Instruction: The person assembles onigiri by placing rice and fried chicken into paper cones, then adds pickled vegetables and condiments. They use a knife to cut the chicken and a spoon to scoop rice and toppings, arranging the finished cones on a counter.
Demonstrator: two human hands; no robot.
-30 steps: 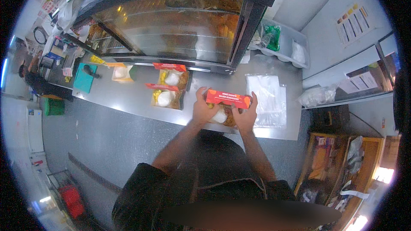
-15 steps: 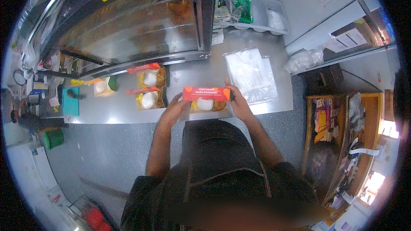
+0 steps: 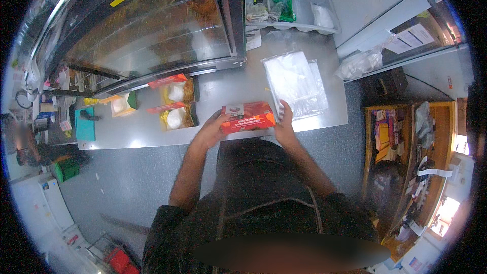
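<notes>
A red food box (image 3: 248, 115) with its lid down lies at the front edge of the metal counter (image 3: 228, 82). My left hand (image 3: 212, 131) grips the box's left end. At the box's right end, my right hand (image 3: 285, 125) is open, fingers stretched upward beside the edge; whether the thumb touches the cardboard is hard to tell. To the left are two open food boxes with red lids, the nearer box (image 3: 176, 117) and the farther box (image 3: 177, 91), each holding white rice, yellow food and browned food.
Clear plastic bags (image 3: 297, 83) lie right of the box. Behind stands a glass-fronted display cabinet (image 3: 162, 30). A divided plastic tray (image 3: 304, 18) sits at the back. Farther left are another open box (image 3: 122, 104) and a teal board (image 3: 85, 126). Wooden shelves (image 3: 406, 157) stand at right.
The middle box's lid has come down over its food, and its red top now shows. My right hand has shifted right, its fingers off the lid's edge.
</notes>
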